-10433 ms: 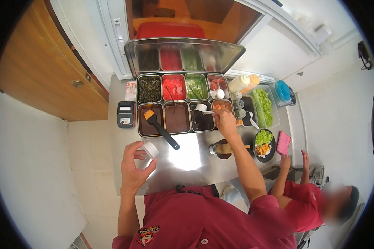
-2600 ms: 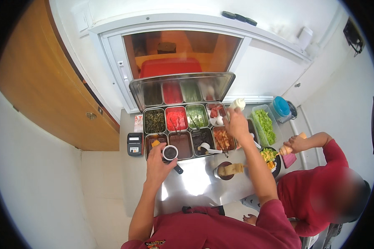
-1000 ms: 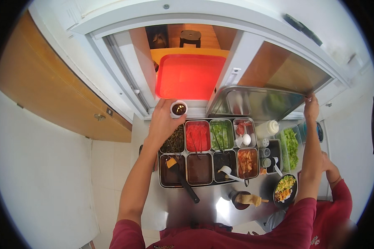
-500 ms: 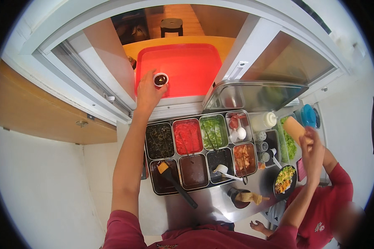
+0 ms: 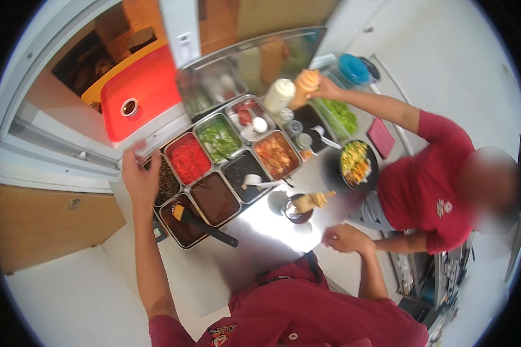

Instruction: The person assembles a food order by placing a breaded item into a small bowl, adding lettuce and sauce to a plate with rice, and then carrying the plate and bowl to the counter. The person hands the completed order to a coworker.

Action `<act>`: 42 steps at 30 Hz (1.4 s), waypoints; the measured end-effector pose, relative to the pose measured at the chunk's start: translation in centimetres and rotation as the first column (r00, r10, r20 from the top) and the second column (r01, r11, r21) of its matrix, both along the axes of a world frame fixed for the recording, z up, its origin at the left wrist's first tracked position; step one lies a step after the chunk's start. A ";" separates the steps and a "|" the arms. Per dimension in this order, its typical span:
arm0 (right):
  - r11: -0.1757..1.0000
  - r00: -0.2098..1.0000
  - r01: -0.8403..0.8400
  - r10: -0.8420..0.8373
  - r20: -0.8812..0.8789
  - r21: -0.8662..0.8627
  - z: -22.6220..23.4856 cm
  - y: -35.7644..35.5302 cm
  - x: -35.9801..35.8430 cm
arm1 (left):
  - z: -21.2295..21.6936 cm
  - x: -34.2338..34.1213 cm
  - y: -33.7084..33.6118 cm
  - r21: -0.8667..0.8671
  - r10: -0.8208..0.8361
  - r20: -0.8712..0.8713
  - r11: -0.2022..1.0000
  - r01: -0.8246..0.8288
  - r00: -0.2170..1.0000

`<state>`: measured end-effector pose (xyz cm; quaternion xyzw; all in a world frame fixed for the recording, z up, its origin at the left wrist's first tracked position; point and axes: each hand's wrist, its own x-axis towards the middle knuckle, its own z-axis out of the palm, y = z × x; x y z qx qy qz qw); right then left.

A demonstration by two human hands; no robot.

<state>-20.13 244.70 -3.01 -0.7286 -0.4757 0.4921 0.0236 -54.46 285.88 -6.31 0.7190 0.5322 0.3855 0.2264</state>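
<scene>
My left hand [image 5: 140, 176], slightly blurred, is open with fingers apart beside the far-left pan of dark shredded food [image 5: 167, 184]. On the red tray [image 5: 147, 81] past the window sill stands a small white cup of dark sauce [image 5: 129, 107], apart from that hand. My right hand [image 5: 346, 238] hangs over the counter's near edge, fingers curled together, with nothing visible in them. Nearest to it is a dark cup [image 5: 298, 217] with a beige wooden-looking tool [image 5: 312, 202] across it. A co-worker's hand [image 5: 325, 88] grips an orange sauce bottle [image 5: 307, 85].
Metal pans hold red shreds [image 5: 188, 159], chopped greens [image 5: 219, 137], brown sauce [image 5: 215, 199] and kimchi-like food [image 5: 276, 155]. A black-handled brush [image 5: 208, 227] lies across the front pan. A white bottle [image 5: 280, 95], seasoning jars [image 5: 295, 128] and a filled black bowl [image 5: 358, 165] stand rightward.
My left hand has let go of the sauce cup and drawn back from the tray. My right hand has left the orange bottle, now in the co-worker's hand. The view has turned rightward.
</scene>
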 end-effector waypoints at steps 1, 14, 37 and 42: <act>0.998 0.994 0.064 -0.061 0.089 -0.024 -2.2 -0.8 -0.4 | 0.5 0.5 -3.6 0.020 -0.090 0.031 0.996 0.089 0.995; 0.621 0.878 0.368 -0.477 -0.040 0.691 -15.1 1.4 -4.7 | -2.4 12.3 -28.0 -0.194 -0.587 0.134 0.775 0.602 0.799; 0.435 0.825 0.092 -0.536 0.176 0.896 -16.6 -1.8 -6.2 | 1.1 12.7 -29.7 -0.161 -0.422 0.033 0.892 0.422 0.906; 0.461 0.817 0.092 -0.542 0.198 0.883 -16.9 -1.9 -6.2 | 6.4 9.0 -27.6 -0.167 -0.335 0.003 0.929 0.331 0.942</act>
